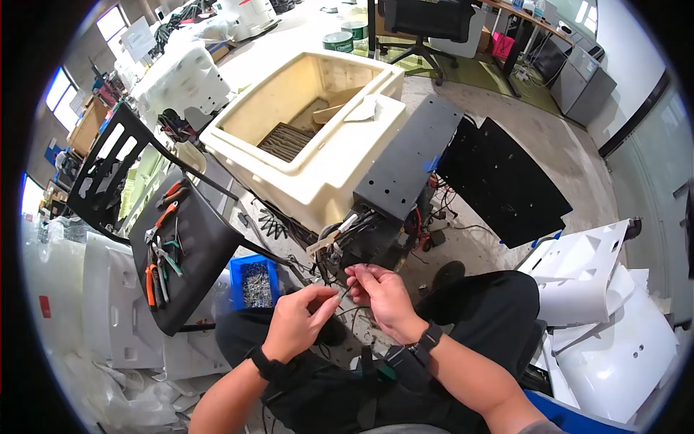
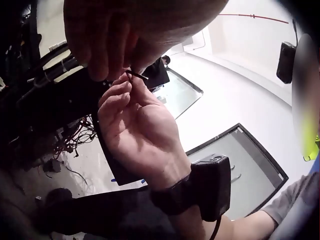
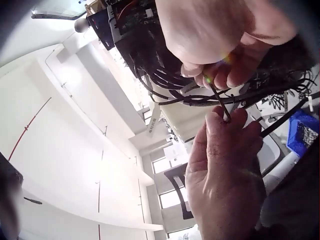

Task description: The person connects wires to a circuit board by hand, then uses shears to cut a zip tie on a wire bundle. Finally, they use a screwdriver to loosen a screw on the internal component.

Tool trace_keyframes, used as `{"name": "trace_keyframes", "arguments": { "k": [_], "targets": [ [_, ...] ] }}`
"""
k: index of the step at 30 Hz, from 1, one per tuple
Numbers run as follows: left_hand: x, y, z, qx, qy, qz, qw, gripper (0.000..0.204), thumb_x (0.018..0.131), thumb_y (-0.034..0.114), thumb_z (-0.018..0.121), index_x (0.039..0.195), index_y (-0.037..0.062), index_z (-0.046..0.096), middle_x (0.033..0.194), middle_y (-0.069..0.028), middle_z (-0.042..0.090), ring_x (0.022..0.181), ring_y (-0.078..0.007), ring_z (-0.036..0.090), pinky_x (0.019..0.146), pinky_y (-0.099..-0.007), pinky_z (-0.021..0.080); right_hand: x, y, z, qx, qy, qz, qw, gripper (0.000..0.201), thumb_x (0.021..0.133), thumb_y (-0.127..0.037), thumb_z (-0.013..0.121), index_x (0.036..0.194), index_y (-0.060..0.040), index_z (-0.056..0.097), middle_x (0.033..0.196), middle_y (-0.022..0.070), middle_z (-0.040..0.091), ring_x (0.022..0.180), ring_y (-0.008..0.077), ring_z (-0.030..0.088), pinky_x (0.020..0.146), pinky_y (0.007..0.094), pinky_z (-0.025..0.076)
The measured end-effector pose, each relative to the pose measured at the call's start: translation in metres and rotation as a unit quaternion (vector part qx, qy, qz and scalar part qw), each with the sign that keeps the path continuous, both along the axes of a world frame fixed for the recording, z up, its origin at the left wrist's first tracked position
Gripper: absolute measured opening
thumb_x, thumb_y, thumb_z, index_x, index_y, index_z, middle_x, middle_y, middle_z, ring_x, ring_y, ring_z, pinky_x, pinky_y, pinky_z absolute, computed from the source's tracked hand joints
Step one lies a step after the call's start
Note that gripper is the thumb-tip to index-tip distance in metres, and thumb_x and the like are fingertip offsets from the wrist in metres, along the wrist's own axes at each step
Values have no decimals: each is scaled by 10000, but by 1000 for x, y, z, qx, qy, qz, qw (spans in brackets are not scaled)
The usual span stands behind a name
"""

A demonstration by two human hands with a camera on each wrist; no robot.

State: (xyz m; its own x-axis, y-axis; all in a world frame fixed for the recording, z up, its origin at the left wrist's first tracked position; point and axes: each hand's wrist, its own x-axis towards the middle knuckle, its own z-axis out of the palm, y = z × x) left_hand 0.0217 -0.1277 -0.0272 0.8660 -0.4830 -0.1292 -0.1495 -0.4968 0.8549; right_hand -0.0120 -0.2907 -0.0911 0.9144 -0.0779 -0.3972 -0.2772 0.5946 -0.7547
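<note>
The thin black wire [image 1: 345, 291] is pinched between both hands, held in the air just in front of the person's lap and below the tangle of cables [image 1: 340, 242] hanging from the black chassis [image 1: 408, 159]. The left hand [image 1: 300, 318] comes up from the lower left with the wrist bent, its fingers [image 3: 225, 117] curled and closed on one end of the wire. The right hand [image 1: 383, 289] reaches in from the right, palm toward the body, its thumb and forefinger [image 2: 120, 87] nipping the other end; the wrist view shows the short dark piece sticking out between those fingertips. The two hands are nearly touching, with the wire bridging the small gap. Both forearms carry black wrist straps. To the left stands a black chair [image 1: 181, 246] with pliers [image 1: 163, 249] laid on its seat, and beside it a blue bin [image 1: 253, 282] of small parts. Behind the chassis sits a large cream housing [image 1: 311, 123].
</note>
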Motion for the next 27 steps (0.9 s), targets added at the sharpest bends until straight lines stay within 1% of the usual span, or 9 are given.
{"name": "trace_keyframes", "arguments": {
  "k": [2,4,8,11,13,17,23,26,27],
  "targets": [
    [1,-6,-5,-2,7,4,1000,183,837,132,671,948,-12,648,812,-114,693,723,-166,680,658,-267,525,1,-2,0,-1,3,-5,1000,238,954,-232,534,1016,-26,634,826,-10,597,706,61,542,631,207,470],
    [2,-10,-8,0,-10,-6,1000,166,840,128,677,939,-2,650,785,-71,682,692,-105,642,646,-240,506,3,-2,-3,9,9,-17,1000,242,953,-234,536,1027,-28,639,823,-12,594,707,63,538,642,210,468],
    [4,-17,-10,-16,3,1,1000,177,827,145,695,918,-1,655,781,-64,683,689,-105,647,643,-239,507,7,-4,-5,5,20,-31,999,255,947,-249,548,1040,-32,643,819,-18,591,698,63,526,655,216,460],
    [4,-19,-10,-5,-2,-17,1000,183,811,154,715,893,1,660,764,-59,683,684,-106,651,641,-241,510,9,-7,-5,-1,21,-34,999,243,946,-238,551,1034,-33,645,813,-19,590,693,63,521,637,213,445],
    [5,-20,-11,0,-24,-37,999,206,793,175,726,906,14,666,793,-101,684,695,-171,678,646,-269,524,8,-9,-5,-3,21,-33,999,236,946,-232,550,1028,-33,647,810,-19,591,693,63,521,632,212,441],
    [6,-21,-14,2,-32,-44,999,203,783,163,733,896,13,658,786,-99,682,697,-169,677,643,-271,525,8,-8,-7,-14,19,-34,999,228,947,-221,547,1018,-27,645,807,-14,594,692,66,521,634,214,443],
    [8,-25,-15,-6,-10,-15,1000,200,769,145,744,870,9,637,765,-97,675,692,-162,671,631,-270,524,9,-7,-5,-4,14,-48,999,224,948,-209,545,1014,-17,640,811,3,598,685,81,523,642,224,453],
    [7,-29,-15,26,-23,-7,999,207,749,138,752,858,6,635,755,-94,670,666,-186,666,610,-283,522,9,-7,-5,1,18,-51,999,222,949,-206,545,1013,-14,638,820,11,603,688,86,527,645,229,456],
    [6,-29,-16,37,-60,-14,997,184,744,126,740,849,16,636,748,-89,664,662,-205,658,608,-301,517,8,-8,-5,4,21,-53,998,222,949,-206,544,1014,-14,636,829,15,606,695,88,531,648,231,457]
  ]
}}
